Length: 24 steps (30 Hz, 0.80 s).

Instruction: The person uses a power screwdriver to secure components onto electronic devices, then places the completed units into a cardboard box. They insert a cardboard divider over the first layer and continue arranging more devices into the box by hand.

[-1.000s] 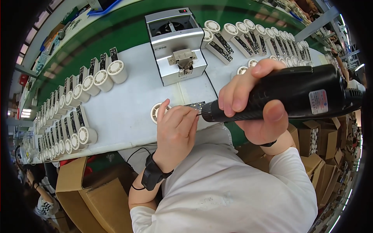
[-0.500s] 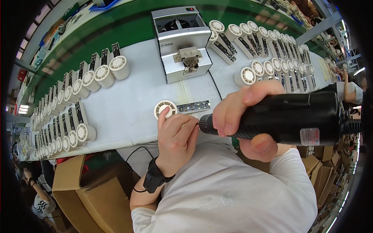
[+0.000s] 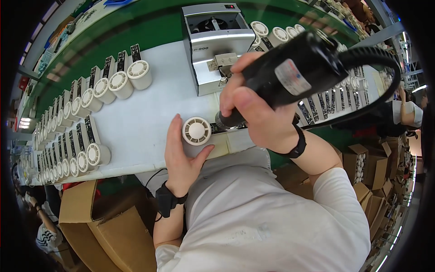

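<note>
My right hand (image 3: 267, 120) grips a black electric screwdriver (image 3: 312, 63), tilted with its nose down over a narrow circuit board (image 3: 215, 128). The nose and my fingers cover much of the board, and I cannot see the bit's contact. The board extends right from a white round housing (image 3: 197, 130) with a slotted, wheel-like top. My left hand (image 3: 181, 165) is curved around this housing, its fingers along the left side and the thumb at the lower right, holding it on the table.
A silver screw feeder (image 3: 222, 43) stands beyond my hands. Rows of similar white housings with boards line the left (image 3: 120, 86) and right sides. The screwdriver's black cable (image 3: 394, 77) loops over the right rows. Cardboard boxes (image 3: 113, 226) sit below the table edge.
My right hand has swung the screwdriver from nearly level to nose-down over the board. My left hand has left the screwdriver's tip and come around the housing.
</note>
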Tool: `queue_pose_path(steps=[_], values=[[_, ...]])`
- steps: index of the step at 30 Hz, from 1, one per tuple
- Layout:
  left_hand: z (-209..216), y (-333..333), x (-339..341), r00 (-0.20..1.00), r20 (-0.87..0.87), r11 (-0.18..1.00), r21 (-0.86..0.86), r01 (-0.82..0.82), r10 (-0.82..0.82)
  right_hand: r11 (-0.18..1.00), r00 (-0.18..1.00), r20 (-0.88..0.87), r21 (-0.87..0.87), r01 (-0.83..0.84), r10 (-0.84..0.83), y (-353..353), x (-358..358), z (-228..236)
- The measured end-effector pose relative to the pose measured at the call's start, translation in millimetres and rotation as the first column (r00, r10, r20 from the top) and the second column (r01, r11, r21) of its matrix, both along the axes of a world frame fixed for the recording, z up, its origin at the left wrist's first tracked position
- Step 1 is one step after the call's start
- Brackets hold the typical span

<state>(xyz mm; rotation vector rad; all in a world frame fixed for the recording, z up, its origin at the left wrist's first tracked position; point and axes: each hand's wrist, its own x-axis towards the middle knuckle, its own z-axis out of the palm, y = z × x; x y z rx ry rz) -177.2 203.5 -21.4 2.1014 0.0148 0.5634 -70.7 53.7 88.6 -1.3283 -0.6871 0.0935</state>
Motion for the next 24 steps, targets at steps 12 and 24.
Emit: queue_pose_path(steps=[12, 24], values=[[-8, 1, 3, 0.999, -0.048, 1.000, 0.002, -0.001, 0.001, 0.999, 0.997, -0.061, -0.027, 0.035, -0.036, 16, 5, -5], [-10, -1, 1, 0.998, -0.062, 1.000, -0.019, -0.011, 0.010, 0.984, 0.997, -0.078, -0.178, 0.003, -0.018, 17, 0, 3]])
